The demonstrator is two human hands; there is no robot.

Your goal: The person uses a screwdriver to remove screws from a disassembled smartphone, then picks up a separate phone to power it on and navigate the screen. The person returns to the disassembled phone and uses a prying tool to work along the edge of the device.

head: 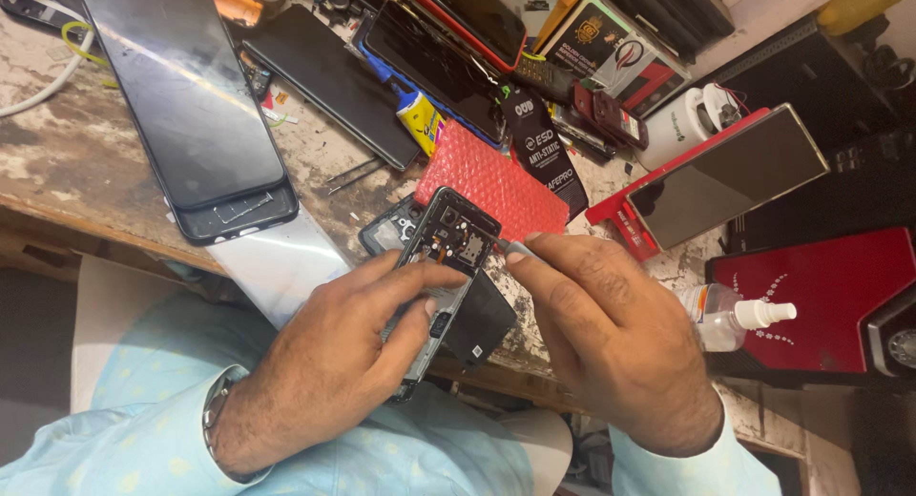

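My left hand grips an opened black phone with its back cover off, so the inner board and parts show. Thumb and fingers clamp the phone's lower half near the workbench's front edge. My right hand pinches a thin tool whose tip rests at the phone's upper right edge. A black flat part lies under the phone, partly hidden by both hands.
A red bubble pouch lies just beyond the phone. Two big black phone panels sit at left, with more phones and boxes at the back. A red-framed phone, a small spray bottle and a red case are at right.
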